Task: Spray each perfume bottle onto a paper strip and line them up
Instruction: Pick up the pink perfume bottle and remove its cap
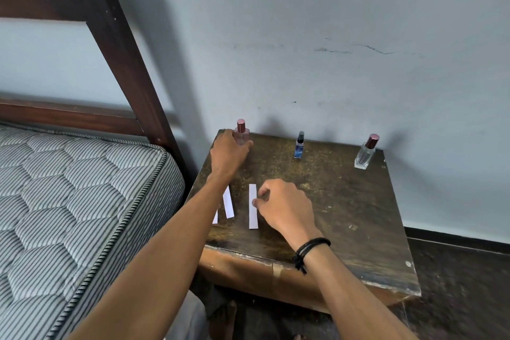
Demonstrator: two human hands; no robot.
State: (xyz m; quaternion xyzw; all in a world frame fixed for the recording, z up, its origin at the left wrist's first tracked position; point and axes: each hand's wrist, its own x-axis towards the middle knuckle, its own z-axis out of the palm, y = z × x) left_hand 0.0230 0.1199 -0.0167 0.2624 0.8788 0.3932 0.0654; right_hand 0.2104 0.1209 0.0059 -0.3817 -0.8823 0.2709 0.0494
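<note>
Grips pink perfume bottle [242,136] at far-left corner of counter [345,201] with left hand [227,154]; pinches paper strip [253,218] with right hand [285,208]; hides most of leftmost strip [215,218] under forearm [193,229].

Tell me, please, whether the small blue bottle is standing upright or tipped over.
Upright: the blue bottle stands on its base on the table, black sprayer uppermost.

Am watching worn dark wooden table [345,215], standing against wall [331,36]. Sitting along back edge: pink bottle [241,132] at left corner, small blue bottle [299,146] mid, clear bottle [365,156] at right corner. Lying front left, side by side, apart: left strip [215,218] partly hidden, middle strip [228,203], right strip [253,217].
</note>
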